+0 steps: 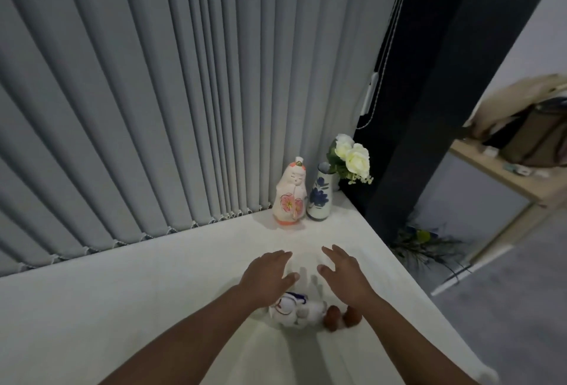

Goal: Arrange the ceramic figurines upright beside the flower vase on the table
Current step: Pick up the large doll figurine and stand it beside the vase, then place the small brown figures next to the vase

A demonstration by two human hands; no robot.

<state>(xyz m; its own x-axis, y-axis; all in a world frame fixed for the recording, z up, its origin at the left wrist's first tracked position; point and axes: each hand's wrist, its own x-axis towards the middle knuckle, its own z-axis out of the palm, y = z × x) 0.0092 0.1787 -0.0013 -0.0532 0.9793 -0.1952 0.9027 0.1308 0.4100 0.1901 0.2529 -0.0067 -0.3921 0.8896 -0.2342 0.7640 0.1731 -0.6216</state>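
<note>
A wall of grey vertical blinds (138,108) fills the back of the view, meeting the far edge of a white worktop (153,292) that narrows toward a corner on the right. To the right of the worktop stands a dark pillar (435,108), and past it a wooden shelf (497,176) carrying bags.

Two bare forearms reach forward over the worktop. The left hand (267,277) and the right hand (345,274) hover side by side, both spread with fingers loose, grasping nothing.

Two figurines are in view. One, the pink-flowered figurine (290,197), stands upright in the far corner, long axis vertical, just beside the left of the vase. The other, the white and blue figurine (294,311), lies on its side beneath the wrists, long axis running left to right across the worktop; which end is its head I cannot tell. Two small brown pieces (340,317) sit just to its right.

One blue-patterned vase (319,197) stands upright, holding white roses (352,154) that lean right.
</note>
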